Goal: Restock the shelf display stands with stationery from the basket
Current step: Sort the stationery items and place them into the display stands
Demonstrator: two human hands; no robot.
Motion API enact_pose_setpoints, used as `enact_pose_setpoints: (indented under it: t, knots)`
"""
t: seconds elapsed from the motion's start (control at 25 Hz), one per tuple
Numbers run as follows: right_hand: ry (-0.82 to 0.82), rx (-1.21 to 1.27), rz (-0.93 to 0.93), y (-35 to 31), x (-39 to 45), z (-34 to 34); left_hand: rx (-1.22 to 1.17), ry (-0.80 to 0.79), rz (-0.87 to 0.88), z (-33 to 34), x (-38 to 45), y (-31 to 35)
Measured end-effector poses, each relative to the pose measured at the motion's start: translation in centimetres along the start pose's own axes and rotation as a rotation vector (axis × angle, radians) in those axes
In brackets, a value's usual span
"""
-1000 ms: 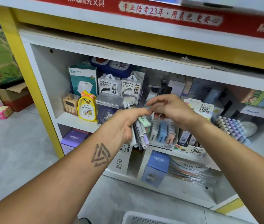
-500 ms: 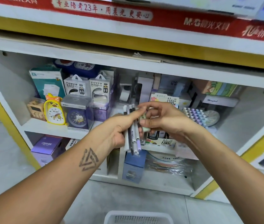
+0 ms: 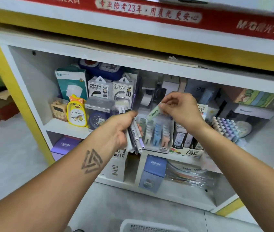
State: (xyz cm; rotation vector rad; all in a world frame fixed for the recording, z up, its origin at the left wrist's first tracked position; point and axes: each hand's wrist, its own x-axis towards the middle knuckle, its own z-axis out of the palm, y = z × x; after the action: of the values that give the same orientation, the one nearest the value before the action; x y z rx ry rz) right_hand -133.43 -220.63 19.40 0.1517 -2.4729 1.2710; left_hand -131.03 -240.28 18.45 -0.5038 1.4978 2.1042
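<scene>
L hand [image 3: 119, 129] grip clamped on pen bundle [image 3: 135, 134]; R hand [image 3: 179, 108] grip pinches green eraser [image 3: 153, 112], angled down-left

the duck-shaped clock [image 3: 77, 111] is bright yellow with an orange polka-dot bow and a white dial; left of it sits a tan clock [image 3: 59, 110], behind it a teal and white box [image 3: 71, 83], and right of it two white and grey power bank boxes [image 3: 111, 88] with black lettering. further right of the duck-shaped clock, the bundle of pens [image 3: 135, 136] is white, grey and lilac, the single eraser [image 3: 153, 113] pale mint green, and the display stand [image 3: 156, 133] holds blue, peach and grey-green pieces. above it all, the shelf [image 3: 133, 46] is white with yellow edging, under a red banner [image 3: 149, 12] with cream lettering; below the clock the basket [image 3: 149, 226] is white.
</scene>
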Motion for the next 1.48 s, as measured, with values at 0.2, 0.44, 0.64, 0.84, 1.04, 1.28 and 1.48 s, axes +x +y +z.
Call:
enact_pose_setpoints:
  t: [0.2,0.44,0.64,0.84,1.04,1.28,1.48]
  knots:
    - [-0.034,-0.42,-0.179,0.3,2.7,4.6,-0.034,0.072,0.044,-3.5,-0.1,0.8]
    - [-0.17,-0.694,-0.143,1.9,3.4,7.2,-0.036,0.055,0.043,-4.5,-1.1,1.2]
    - [-0.18,-0.653,-0.076,2.7,3.9,7.1,-0.047,0.056,0.026,-4.4,-1.4,1.1]
    - [-0.222,-0.555,-0.068,2.7,4.1,7.3,-0.014,0.023,0.006,-3.9,-1.6,0.8]
    - [-0.184,-0.557,-0.071,3.0,4.3,7.4,-0.015,0.02,0.011,-3.3,-1.6,0.6]
    - [-0.28,-0.633,-0.094,3.0,4.0,7.2,-0.021,0.014,0.011,-3.5,-1.7,0.7]
    - [-0.413,-0.79,-0.017,1.4,4.5,7.1,-0.017,-0.047,-0.001,-3.3,-1.4,0.4]
